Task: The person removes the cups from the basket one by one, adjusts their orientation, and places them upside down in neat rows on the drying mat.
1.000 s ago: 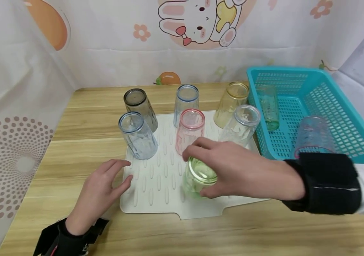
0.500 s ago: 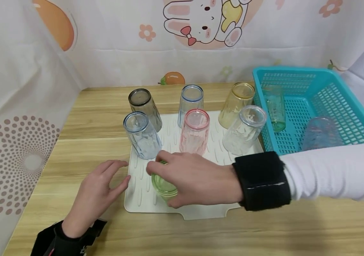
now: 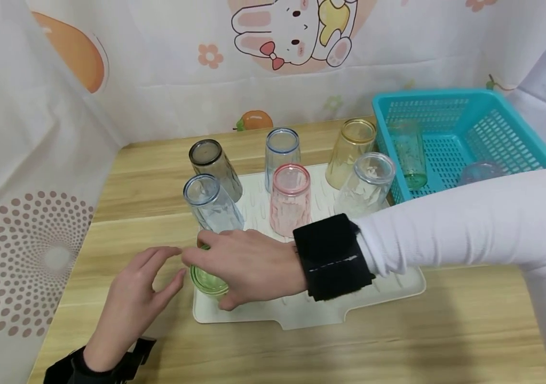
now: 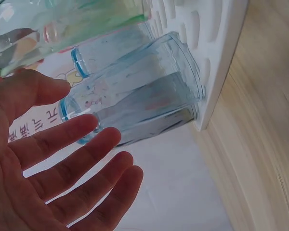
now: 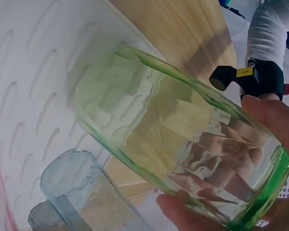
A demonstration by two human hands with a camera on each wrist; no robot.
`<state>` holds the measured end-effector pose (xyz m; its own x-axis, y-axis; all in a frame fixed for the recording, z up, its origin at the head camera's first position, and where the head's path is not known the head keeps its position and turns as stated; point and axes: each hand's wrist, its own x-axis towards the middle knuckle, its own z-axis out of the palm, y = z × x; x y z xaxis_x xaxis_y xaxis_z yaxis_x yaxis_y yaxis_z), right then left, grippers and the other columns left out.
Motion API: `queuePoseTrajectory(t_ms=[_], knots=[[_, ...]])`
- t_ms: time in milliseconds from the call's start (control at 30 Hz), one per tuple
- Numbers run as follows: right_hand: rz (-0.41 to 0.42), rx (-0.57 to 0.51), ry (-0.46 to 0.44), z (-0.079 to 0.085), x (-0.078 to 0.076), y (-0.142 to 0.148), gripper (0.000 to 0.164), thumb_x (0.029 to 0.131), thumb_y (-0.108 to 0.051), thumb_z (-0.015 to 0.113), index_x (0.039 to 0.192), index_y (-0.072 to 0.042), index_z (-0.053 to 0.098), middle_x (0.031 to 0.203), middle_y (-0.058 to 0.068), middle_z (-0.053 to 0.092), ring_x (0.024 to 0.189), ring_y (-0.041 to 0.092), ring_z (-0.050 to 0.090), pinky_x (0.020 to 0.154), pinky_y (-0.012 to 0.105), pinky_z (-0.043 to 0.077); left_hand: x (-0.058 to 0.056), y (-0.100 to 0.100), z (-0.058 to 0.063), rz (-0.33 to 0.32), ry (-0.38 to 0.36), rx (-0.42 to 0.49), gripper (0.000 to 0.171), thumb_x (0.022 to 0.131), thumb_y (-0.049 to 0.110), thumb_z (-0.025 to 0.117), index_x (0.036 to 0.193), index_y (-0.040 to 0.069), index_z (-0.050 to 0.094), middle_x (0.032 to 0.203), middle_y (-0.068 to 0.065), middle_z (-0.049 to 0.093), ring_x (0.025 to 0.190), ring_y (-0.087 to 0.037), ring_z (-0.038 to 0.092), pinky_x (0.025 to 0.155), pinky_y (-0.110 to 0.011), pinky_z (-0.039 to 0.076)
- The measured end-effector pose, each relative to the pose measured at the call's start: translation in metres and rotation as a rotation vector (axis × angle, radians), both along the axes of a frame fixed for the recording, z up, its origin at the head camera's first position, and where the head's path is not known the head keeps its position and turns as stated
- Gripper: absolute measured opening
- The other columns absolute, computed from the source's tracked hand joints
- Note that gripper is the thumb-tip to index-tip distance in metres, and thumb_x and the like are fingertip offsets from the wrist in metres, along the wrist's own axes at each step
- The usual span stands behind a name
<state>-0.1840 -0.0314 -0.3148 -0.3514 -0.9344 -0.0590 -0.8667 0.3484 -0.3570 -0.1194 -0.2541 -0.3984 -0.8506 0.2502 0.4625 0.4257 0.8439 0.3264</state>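
Upside down, a green-tinted drinking glass (image 3: 209, 281) is gripped near its base by my right hand (image 3: 253, 264), over the front left corner of a white ribbed draining mat (image 3: 311, 317). In the right wrist view, the thumb and fingers curl round the thick base of this green glass (image 5: 183, 139), its mouth close over the mat. My left hand (image 3: 131, 293) is just left of the glass, thumb and fingers apart, holding nothing. A light blue glass (image 3: 212, 205) stands inverted right behind the right hand, with a smoky grey glass (image 3: 220, 170) behind it.
More inverted glasses stand on the mat: pink (image 3: 291, 208), blue-rimmed (image 3: 282, 154), yellow (image 3: 349, 152) and clear (image 3: 366, 184). A turquoise basket (image 3: 445, 95) at the back right holds a green-bottomed glass (image 3: 409, 154) and another glass (image 3: 481, 172), partly behind the sleeve.
My right hand has carried the green glass leftward across the front of the mat to its left corner. The left hand has stayed nearly in place.
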Motion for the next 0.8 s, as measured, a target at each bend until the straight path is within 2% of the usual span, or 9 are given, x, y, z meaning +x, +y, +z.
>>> queuePoseTrajectory(t_ms=[300, 500, 800], knots=[[0.019, -0.033, 0.005, -0.009, -0.007, -0.011, 0.06, 0.073, -0.027, 0.085, 0.124, -0.013, 0.055, 0.098, -0.001, 0.051, 0.075, 0.009, 0.053, 0.062, 0.017, 0.044, 0.003, -0.002, 0.002, 0.005, 0.005, -0.019, 0.036, 0.071, 0.003, 0.077, 0.105, 0.002, 0.066, 0.098, -0.009, 0.066, 0.09, -0.027, 0.065, 0.066, -0.044, 0.053], [0.026, -0.005, 0.019, -0.015, -0.009, -0.018, 0.062, 0.074, -0.028, 0.084, 0.126, -0.014, 0.054, 0.099, -0.001, 0.052, 0.078, 0.009, 0.053, 0.063, 0.018, 0.045, 0.002, 0.0, 0.001, 0.007, -0.006, -0.018, 0.037, 0.07, 0.001, 0.076, 0.105, 0.001, 0.066, 0.096, -0.011, 0.066, 0.088, -0.029, 0.065, 0.064, -0.046, 0.053], [0.008, -0.019, -0.093, -0.021, -0.016, -0.02, 0.067, 0.077, -0.024, 0.082, 0.134, -0.015, 0.05, 0.104, 0.0, 0.051, 0.079, 0.009, 0.053, 0.065, 0.017, 0.044, 0.0, 0.001, 0.001, 0.001, -0.004, -0.029, 0.035, 0.071, 0.002, 0.074, 0.104, 0.0, 0.065, 0.096, -0.013, 0.065, 0.087, -0.031, 0.065, 0.064, -0.047, 0.053]])
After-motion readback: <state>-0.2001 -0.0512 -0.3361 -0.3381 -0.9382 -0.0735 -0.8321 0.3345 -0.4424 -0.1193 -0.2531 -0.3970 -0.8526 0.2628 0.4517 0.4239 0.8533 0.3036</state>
